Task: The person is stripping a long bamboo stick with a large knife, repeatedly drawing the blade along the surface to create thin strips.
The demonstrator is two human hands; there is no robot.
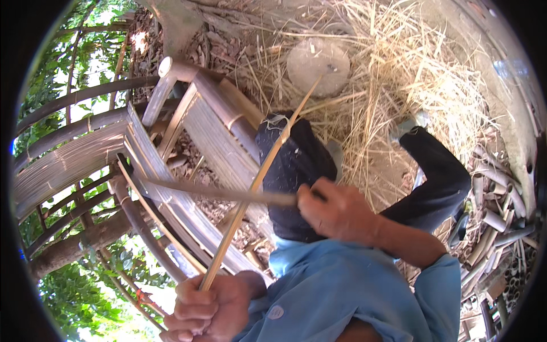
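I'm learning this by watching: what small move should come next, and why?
The right hand might draw the long-bladed tool lightly along the pale strip, since the two cross in view and the left hand grips the strip's lower end.

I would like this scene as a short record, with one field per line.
Left hand: closed around a long pale strip
Right hand: closed on a long thin tool, blurred
Crossing: tool passes across strip; contact unclear
Ground: pale strawlike strands beside a round block
Left side: railing of poles
Right side: pile of cut tubes
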